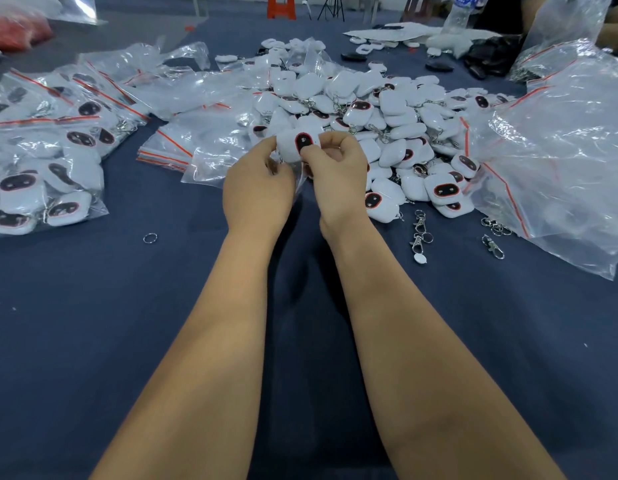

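Left hand [259,192] and right hand [338,178] together pinch a white square plastic keyring unit with black oval face [293,147] at their fingertips; fingers hide its lower part. Left of the hands, clear red-sealed plastic bags [41,147] hold like units.

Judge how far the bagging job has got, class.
Done: filled bags lie at the left. In hand: the left hand and right hand hold one white toy above a clear bag. Left: a big loose pile of toys and a stack of empty bags.
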### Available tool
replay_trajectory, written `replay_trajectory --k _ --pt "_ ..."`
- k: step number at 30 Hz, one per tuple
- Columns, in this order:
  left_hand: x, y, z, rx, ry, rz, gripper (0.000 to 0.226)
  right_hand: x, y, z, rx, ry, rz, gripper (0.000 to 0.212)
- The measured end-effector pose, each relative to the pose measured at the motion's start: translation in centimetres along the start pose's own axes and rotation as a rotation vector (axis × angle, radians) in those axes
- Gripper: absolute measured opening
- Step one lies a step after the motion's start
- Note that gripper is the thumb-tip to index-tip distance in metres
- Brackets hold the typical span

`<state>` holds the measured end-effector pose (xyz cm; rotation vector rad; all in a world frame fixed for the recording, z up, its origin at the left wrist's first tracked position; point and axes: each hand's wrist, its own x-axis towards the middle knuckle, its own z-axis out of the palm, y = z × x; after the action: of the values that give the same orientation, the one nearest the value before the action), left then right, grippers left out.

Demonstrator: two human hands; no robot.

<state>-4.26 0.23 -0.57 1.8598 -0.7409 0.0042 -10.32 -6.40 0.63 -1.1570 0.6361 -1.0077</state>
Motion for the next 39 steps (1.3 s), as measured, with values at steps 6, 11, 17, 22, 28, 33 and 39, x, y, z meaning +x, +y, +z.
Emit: replay_trajectory --k 6,11,17,22,28,33,39 --pt "0.0 0.3 -0.2 -0.095 0.077 -0.044 0.06 -0.3 0.5 0.0 -0.324 -0.018 -0.17 0.022" --pt "0.1 0.4 0.0 -0.16 0.121 -0.078 0.047 -0.2 0.8 -0.2 -0.468 -0.085 -0.191 0.012" --pt "0.0 0.6 -0.4 -0.185 0.219 0.007 0.019 -0.3 1.1 0.0 -0.679 -0.205 -0.206 0.034" --pt "0.2 0.5 -0.4 -0.222 0.275 -0.043 0.017 -0.9 0.9 0.3 -0.612 -0.119 -0.282 0.016" --pt "1.3 0.2 -1.5 -0.483 0.618 -0.198 0.016 -0.1 0.5 -0.7 -0.922 0.14 -0.346 0.033" --pt "0.3 1.2 -1.7 -0.509 0.727 0.05 0.028 0.1 0.8 -1.1 -1.327 0.076 -0.234 0.046" --pt "0.0 0.3 -0.3 -0.15 0.11 -0.053 0.023 0.0 0.6 -1.2 -1.241 0.06 -0.263 0.053"
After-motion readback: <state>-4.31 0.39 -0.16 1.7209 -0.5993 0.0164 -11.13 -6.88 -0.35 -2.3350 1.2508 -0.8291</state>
